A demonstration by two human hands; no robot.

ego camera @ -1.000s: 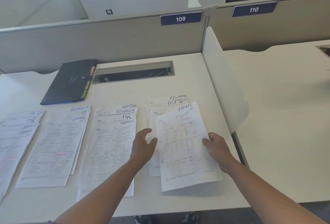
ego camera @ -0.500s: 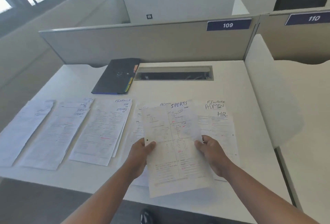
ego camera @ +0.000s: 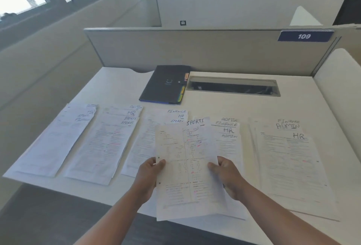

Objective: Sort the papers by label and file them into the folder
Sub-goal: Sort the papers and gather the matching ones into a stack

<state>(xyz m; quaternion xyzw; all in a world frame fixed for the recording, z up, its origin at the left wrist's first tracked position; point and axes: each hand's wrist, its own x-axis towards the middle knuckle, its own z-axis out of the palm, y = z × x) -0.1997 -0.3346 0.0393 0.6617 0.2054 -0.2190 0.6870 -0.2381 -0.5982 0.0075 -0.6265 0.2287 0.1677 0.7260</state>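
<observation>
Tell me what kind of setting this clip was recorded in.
Most likely an open-plan office or study hall: a numbered desk plate reading 109 on a grey partition panel, and a white desk with a cable slot.

The single head-worn camera looked forward and down from above the near edge of the white rectangular desk [ego camera: 230,108], close over it, facing the grey fabric partition [ego camera: 195,49] behind.
</observation>
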